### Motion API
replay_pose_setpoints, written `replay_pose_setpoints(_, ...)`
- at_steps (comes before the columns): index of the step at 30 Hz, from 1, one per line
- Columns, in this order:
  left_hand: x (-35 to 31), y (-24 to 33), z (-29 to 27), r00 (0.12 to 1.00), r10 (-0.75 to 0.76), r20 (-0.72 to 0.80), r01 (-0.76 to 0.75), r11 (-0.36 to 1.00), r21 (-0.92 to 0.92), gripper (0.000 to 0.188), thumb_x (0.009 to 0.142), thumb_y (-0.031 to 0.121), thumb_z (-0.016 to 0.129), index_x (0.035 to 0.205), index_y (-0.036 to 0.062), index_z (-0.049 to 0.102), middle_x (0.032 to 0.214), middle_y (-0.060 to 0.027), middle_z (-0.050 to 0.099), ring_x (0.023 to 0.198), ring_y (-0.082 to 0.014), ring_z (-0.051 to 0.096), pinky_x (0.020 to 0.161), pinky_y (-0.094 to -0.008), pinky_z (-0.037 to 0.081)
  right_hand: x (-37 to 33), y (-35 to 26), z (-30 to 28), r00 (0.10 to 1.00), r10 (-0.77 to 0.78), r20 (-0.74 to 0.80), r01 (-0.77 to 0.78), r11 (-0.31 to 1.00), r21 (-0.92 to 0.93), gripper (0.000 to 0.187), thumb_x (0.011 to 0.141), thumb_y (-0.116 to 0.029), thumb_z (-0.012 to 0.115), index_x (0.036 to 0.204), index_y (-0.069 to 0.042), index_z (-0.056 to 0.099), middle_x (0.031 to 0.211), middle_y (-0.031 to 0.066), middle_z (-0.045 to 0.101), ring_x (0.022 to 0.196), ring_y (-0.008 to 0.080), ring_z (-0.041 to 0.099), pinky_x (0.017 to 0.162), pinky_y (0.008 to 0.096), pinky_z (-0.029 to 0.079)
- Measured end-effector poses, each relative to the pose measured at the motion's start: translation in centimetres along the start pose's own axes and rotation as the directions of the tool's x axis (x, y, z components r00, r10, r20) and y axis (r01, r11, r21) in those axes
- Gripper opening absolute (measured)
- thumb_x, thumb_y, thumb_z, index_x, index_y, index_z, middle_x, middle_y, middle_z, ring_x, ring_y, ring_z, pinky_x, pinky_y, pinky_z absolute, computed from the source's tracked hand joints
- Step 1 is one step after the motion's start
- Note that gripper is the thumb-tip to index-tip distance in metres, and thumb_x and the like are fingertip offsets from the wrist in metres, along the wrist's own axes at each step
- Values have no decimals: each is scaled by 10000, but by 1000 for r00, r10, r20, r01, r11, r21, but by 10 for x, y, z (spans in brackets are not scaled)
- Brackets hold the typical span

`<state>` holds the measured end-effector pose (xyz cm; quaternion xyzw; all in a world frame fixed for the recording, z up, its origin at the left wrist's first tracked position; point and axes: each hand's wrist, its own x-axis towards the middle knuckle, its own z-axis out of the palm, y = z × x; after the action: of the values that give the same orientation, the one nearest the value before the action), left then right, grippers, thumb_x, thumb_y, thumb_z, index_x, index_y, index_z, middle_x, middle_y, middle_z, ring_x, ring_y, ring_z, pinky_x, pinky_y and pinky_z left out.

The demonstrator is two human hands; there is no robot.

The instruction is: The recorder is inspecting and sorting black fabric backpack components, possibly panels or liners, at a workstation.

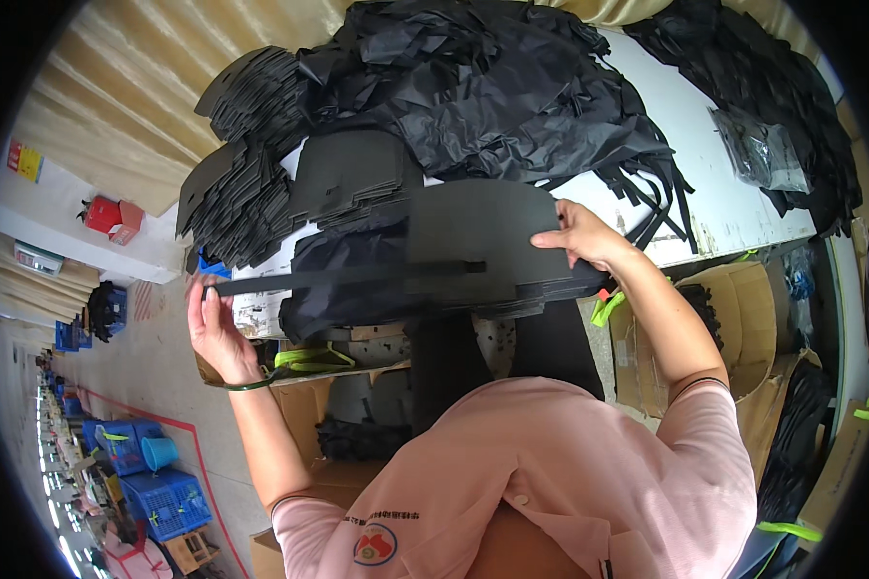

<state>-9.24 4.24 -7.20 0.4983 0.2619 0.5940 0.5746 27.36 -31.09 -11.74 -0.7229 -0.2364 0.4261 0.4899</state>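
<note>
My left hand (220, 333) is closed on the end of a black strap (328, 278), pinched between thumb and fingers. The strap runs taut to the right, up to a small slot in a black foam-like panel (492, 222). That panel tops a stack of similar sheets over my lap, at the table's near edge. At its right edge, my right hand (589, 236) grips the panel, thumb on top. Dark thin fabric (343, 299) lies under the strap, left of the panel.
Stacks of black panels (237, 203) stand at the table's left. Behind them spreads a heap of black fabric (473, 87), its loose straps (661, 198) hanging right. A clear plastic bag (758, 150) lies on the white table (690, 106). Cardboard boxes (743, 318) stand below; blue crates (169, 502) sit left.
</note>
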Motion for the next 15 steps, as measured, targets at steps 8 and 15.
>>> replay_pose_setpoints(8, 15, -78, -87, 988, 132, -75, -59, 788, 613, 325, 835, 63, 735, 1140, 17, 633, 995, -68, 672, 833, -150, 624, 783, -281, 522, -3, 10, -11, 996, 45, -81, -56, 990, -133, 493, 774, -120, 792, 1127, 67, 504, 833, 106, 633, 595, 145, 597, 384, 242, 426)
replay_pose_setpoints(15, -130, -31, 83, 198, -665, 720, 784, 548, 291, 495, 1016, 354, 450, 1189, -97, 557, 1167, -220, 629, 1094, -297, 621, 968, -419, 486, -10, 5, -25, 998, 40, -49, -29, 977, 211, 444, 768, -131, 810, 1101, -1, 546, 822, 38, 631, 596, 92, 580, 444, 213, 438)
